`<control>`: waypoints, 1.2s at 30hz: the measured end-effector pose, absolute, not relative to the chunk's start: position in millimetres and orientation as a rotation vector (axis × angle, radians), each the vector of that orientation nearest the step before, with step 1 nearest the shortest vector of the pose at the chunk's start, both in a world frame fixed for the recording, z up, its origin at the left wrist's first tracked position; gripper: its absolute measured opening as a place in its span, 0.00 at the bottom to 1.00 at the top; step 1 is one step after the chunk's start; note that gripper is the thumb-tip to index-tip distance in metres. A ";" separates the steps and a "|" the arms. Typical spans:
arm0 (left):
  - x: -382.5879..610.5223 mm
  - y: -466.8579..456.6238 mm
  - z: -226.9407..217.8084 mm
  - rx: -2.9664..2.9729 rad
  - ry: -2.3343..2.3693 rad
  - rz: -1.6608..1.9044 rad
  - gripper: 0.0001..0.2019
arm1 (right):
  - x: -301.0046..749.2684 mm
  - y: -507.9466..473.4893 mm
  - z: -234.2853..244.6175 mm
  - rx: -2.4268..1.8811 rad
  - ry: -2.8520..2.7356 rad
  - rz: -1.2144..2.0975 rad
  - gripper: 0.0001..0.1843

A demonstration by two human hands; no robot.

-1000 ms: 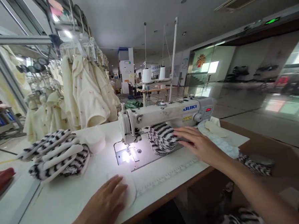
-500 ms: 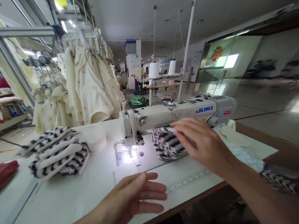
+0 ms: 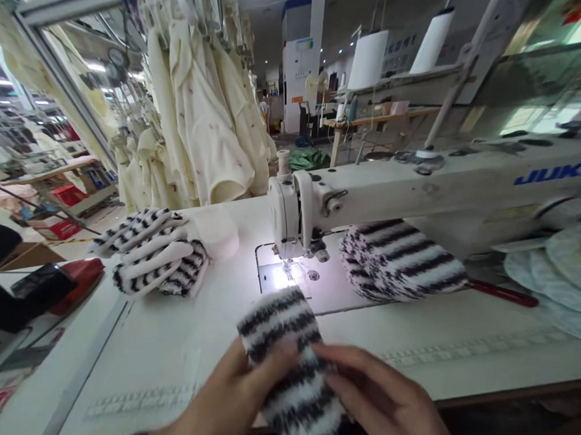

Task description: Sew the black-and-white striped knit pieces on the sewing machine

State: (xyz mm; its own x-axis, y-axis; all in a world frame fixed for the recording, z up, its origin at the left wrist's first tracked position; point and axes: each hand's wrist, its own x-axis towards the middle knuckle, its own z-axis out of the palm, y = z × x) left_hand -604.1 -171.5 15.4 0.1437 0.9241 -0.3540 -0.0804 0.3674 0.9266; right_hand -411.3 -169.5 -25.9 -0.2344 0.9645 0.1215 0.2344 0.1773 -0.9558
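Both hands now meet at the near edge of the white bench (image 3: 167, 341), where half a second earlier the right reached to the striped stack under the machine arm and the left lay flat; one piece has come off that stack. The left hand (image 3: 222, 402) and right hand (image 3: 382, 410) each close their grip on the fluffy black-and-white striped piece (image 3: 288, 354), a soft rounded panel lying just short of the lit needle plate (image 3: 282, 275) of the cream Juki sewing machine (image 3: 419, 185), with the remaining striped stack (image 3: 400, 262) behind.
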 end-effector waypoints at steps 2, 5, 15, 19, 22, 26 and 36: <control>-611.9 -146.4 21.5 1.232 1.276 0.840 0.18 | -423.7 -154.9 -22.1 -1.203 -1.523 1.249 0.15; -626.4 -108.6 14.1 1.792 1.468 0.571 0.15 | -434.7 -138.3 -25.9 -1.292 -1.680 1.103 0.15; -629.6 -83.2 20.4 2.132 1.592 0.246 0.13 | -430.8 -134.7 -24.9 -1.354 -1.939 0.833 0.17; -630.6 -74.0 17.4 2.228 1.642 0.154 0.14 | -432.1 -135.3 -35.6 -1.335 -2.024 0.717 0.19; -631.2 -65.9 7.1 2.192 1.684 0.201 0.13 | -432.5 -137.0 -42.2 -1.272 -2.072 0.614 0.18; -631.5 -60.5 -3.5 2.135 1.653 0.255 0.11 | -434.0 -139.3 -48.8 -1.252 -2.101 0.500 0.19; -629.6 -60.3 3.0 2.072 1.620 0.315 0.13 | -438.9 -135.5 -61.4 -1.224 -2.096 0.184 0.23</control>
